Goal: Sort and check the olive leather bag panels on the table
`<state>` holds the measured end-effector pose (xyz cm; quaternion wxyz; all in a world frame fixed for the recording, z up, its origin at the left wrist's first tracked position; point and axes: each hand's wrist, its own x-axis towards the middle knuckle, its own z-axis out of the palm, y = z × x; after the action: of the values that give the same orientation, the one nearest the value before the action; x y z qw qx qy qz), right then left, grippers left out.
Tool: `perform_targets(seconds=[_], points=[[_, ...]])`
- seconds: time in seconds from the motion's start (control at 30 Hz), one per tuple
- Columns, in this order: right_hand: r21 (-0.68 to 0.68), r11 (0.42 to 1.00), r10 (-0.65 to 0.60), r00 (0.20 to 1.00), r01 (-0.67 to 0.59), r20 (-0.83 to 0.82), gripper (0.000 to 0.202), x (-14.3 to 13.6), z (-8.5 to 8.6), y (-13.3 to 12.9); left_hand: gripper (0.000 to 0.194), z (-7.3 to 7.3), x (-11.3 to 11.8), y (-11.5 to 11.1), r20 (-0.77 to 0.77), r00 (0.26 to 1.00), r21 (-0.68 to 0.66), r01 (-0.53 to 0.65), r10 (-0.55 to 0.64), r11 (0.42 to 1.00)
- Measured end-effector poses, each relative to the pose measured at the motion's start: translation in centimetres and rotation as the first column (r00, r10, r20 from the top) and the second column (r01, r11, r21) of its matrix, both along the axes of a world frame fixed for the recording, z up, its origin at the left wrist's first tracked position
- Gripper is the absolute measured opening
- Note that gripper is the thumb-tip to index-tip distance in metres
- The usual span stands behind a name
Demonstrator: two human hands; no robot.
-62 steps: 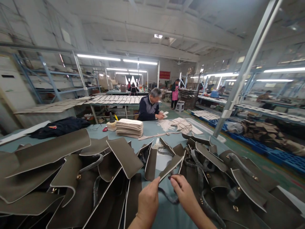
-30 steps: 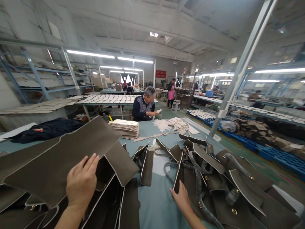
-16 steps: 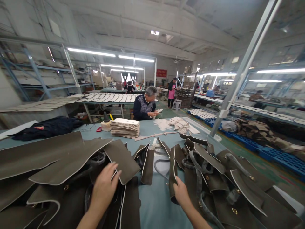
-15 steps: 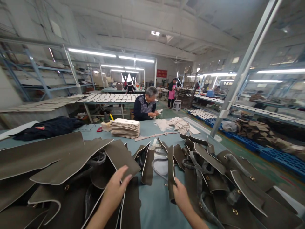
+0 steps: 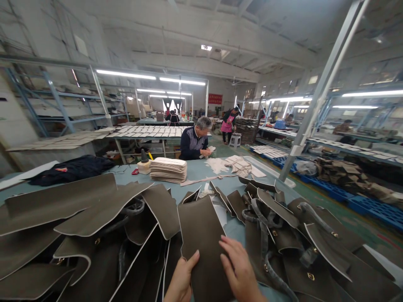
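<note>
A dark olive leather panel [image 5: 203,235] with pale cut edges stands tilted up in front of me. My left hand [image 5: 182,274] grips its lower left edge, thumb on the face and the other fingers mostly hidden behind. At the right edge, my right hand [image 5: 239,266] has its fingers stretched out and apart, resting against the panel. Left of the hands lies a heap of similar leather bag pieces [image 5: 94,214]. More bag pieces [image 5: 292,243] spread to the right, with plastic-wrapped handles [image 5: 263,222] and small gold-coloured buckles [image 5: 311,276].
On the blue-green table [image 5: 132,177] stand a stack of beige pieces [image 5: 168,170] and a bottle with a black top [image 5: 144,163]. Pale scraps [image 5: 233,165] lie near a seated co-worker [image 5: 195,140]. A dark garment [image 5: 75,167] is at left, a metal post [image 5: 310,113] at right.
The leather panel now stands raised between my hands, hiding the table gap and strap behind it. My left hand moved right and took hold of its edge; my right hand turned, fingers spread.
</note>
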<state>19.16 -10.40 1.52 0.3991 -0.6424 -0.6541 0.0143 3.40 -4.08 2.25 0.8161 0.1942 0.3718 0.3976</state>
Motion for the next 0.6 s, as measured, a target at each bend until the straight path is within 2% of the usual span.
perform_targets(seconds=[0.07,0.17,0.23,0.33,0.43,0.53,0.6], points=[[-0.073,0.993,-0.103,0.972,0.089,-0.211,0.035,1.1,1.7,0.7,0.04,0.2,-0.3,-0.4,0.018,1.0,-0.024,0.016,-0.016,1.0],[-0.226,0.973,-0.066,0.884,-0.045,-0.462,0.035,1.5,2.7,1.3,0.047,0.0,-0.4,-0.7,0.03,0.999,-0.058,0.043,-0.041,0.997],[-0.217,0.97,-0.015,0.868,-0.108,-0.496,0.033,1.1,2.9,1.3,0.051,-0.1,-0.3,-0.9,0.039,0.998,-0.069,0.058,-0.056,0.996],[-0.157,0.981,0.029,0.893,-0.11,-0.45,0.031,0.4,3.4,0.8,0.05,-0.2,-0.1,-1.1,0.044,0.997,-0.062,0.063,-0.06,0.996],[-0.175,0.978,0.025,0.899,-0.112,-0.438,0.03,0.5,3.7,0.8,0.049,-0.7,0.3,-1.0,0.048,0.996,-0.024,0.07,-0.069,0.997],[-0.2,0.977,-0.027,0.882,-0.077,-0.47,0.035,1.7,2.6,2.0,0.046,-1.5,0.0,0.3,-0.047,0.995,0.123,0.088,-0.083,0.988],[-0.234,0.971,-0.094,0.843,-0.038,-0.529,0.042,3.0,0.8,3.6,0.041,-1.9,-0.7,2.1,-0.236,0.97,0.343,0.134,-0.053,0.93]])
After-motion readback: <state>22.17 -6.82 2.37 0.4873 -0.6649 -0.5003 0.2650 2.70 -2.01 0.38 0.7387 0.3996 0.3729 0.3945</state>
